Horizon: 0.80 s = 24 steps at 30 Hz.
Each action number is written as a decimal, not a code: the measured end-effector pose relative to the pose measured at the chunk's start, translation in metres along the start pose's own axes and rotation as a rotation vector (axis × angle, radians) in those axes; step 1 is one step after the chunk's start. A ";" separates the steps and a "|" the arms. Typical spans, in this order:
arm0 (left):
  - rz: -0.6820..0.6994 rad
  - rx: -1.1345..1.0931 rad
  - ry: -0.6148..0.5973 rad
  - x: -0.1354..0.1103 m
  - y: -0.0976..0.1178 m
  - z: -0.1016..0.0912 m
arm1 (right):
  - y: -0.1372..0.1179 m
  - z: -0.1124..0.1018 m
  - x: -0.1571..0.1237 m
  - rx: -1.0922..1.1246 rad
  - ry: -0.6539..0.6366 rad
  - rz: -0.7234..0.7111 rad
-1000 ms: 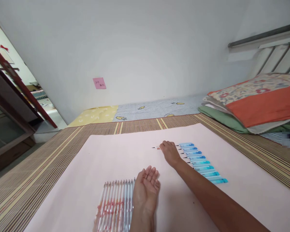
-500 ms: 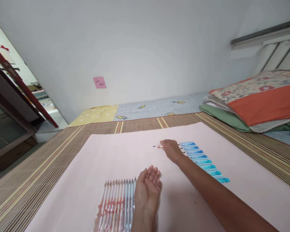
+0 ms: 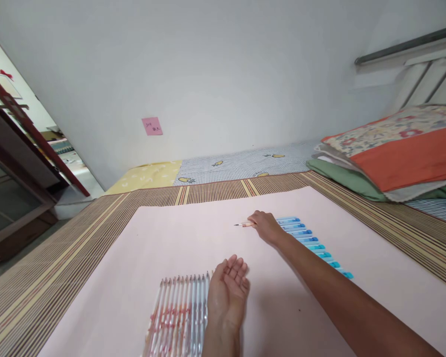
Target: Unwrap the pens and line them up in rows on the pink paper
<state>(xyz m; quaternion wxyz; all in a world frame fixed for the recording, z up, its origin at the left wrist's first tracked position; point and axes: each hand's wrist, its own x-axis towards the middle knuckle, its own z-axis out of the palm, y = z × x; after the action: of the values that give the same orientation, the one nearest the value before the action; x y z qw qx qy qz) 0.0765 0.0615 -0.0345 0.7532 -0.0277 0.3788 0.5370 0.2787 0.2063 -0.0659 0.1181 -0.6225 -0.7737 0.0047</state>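
My right hand is at the far part of the pink sheet, its fingers closed on a pen with a pale orange barrel. The pen's dark tip points left; its rear end is hidden by the hand. Beside this hand lies a slanting row of blue pens, partly covered by my right forearm. My left hand rests palm up, fingers loosely spread and holding nothing. Close to its left side is a row of clear-barrelled pens with reddish and bluish tones, tips pointing away from me.
The pink sheet lies on a striped mat. Folded bedding with an orange cover is stacked at the right. A pink note sticks to the wall behind, and a doorway stands at the left.
My right hand has shifted very slightly, with the pen still in its fingers. My left hand has stayed in place.
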 end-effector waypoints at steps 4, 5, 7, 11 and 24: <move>-0.006 -0.009 0.002 0.001 -0.001 0.000 | -0.003 -0.003 -0.003 0.010 0.018 0.031; -0.007 -0.010 0.003 0.001 -0.001 0.000 | -0.003 -0.003 -0.003 0.012 0.022 0.039; -0.010 -0.013 0.007 0.001 -0.001 0.000 | -0.004 -0.003 -0.003 0.016 0.031 0.055; 0.029 -0.043 -0.006 -0.002 0.012 0.000 | -0.006 0.000 -0.003 0.019 0.051 0.083; 0.193 -0.118 -0.013 -0.010 0.058 -0.012 | -0.013 -0.001 0.000 0.038 0.016 -0.047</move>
<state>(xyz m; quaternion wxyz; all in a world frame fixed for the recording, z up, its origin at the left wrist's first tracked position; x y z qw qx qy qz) 0.0206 0.0724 -0.0153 0.6975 -0.0319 0.3425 0.6287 0.2663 0.2029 -0.0633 0.1361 -0.6019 -0.7868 0.0120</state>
